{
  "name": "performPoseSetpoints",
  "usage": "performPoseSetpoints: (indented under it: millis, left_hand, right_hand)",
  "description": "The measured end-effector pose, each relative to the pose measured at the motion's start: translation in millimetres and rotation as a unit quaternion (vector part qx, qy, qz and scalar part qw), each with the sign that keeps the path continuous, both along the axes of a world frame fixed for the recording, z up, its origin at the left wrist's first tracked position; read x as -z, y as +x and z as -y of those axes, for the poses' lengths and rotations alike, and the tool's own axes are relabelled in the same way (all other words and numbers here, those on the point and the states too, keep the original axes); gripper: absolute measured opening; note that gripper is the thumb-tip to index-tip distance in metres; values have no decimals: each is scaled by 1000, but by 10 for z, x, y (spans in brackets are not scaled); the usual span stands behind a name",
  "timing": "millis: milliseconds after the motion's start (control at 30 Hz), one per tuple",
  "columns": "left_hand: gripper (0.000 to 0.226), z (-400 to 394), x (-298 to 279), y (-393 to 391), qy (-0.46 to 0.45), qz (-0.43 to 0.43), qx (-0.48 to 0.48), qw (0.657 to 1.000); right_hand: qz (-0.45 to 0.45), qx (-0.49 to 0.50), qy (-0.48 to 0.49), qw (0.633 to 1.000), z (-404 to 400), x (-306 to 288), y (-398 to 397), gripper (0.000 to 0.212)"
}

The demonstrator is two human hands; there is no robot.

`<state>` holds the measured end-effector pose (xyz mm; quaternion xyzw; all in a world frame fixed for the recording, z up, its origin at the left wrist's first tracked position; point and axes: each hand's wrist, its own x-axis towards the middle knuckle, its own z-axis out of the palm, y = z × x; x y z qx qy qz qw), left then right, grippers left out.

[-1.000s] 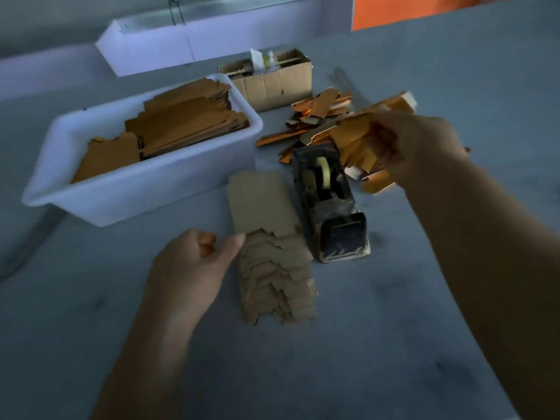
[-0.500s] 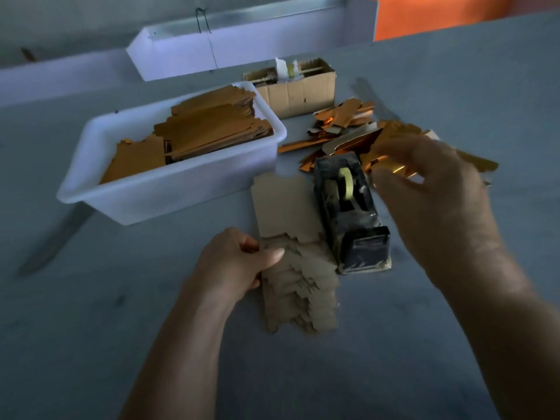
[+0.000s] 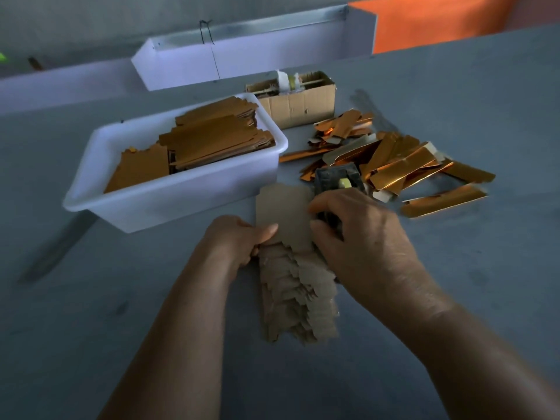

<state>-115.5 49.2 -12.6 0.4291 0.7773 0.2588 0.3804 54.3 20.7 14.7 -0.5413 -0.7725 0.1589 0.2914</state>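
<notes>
A fanned stack of flat brown cardboard blanks (image 3: 298, 294) lies on the grey table in front of me. Its top blank (image 3: 281, 212) sticks out toward the far side. My left hand (image 3: 236, 241) holds the stack's left edge, thumb pressed on the top blank and fingers curled at the side. My right hand (image 3: 360, 237) reaches in from the right, fingers curled, with thumb and forefinger at the top blank's right edge. It covers most of the black tape dispenser (image 3: 335, 177) beside the stack.
A white plastic tub (image 3: 181, 204) with more brown blanks stands to the left behind the stack. Several shiny gold folded pieces (image 3: 400, 166) lie heaped behind and right of the dispenser. A small open cardboard box (image 3: 303, 106) and a long white tray (image 3: 242, 60) stand farther back.
My right hand left the gold pile, where it let go of a gold piece, and came down to the top blank's right edge. My left hand stayed on the stack.
</notes>
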Motion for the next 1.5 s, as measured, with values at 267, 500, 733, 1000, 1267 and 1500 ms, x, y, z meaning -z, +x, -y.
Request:
performPoseSetpoints:
  millis: [267, 500, 733, 1000, 1267, 1500]
  left_hand:
    - [12, 97, -4, -139, 37, 143, -61, 987]
    - [10, 341, -180, -242, 213, 30, -83, 973]
    - [29, 780, -410, -96, 222, 312, -53, 922]
    - [31, 921, -345, 76, 231, 279, -56, 931]
    - [48, 934, -338, 187, 257, 243, -35, 935]
    - [15, 913, -249, 324, 333, -5, -49, 942]
  right_hand:
    - [-2, -13, -19, 1000, -3, 17, 20, 22]
    - [-75, 24, 19, 997, 13, 31, 38, 24]
    - [-401, 34, -145, 904, 147, -2, 36, 42]
    - [-591, -85, -370, 712, 240, 32, 56, 38]
    - [-571, -74, -379, 724, 308, 73, 68, 24]
    - [-550, -53, -364, 750, 365, 137, 64, 26]
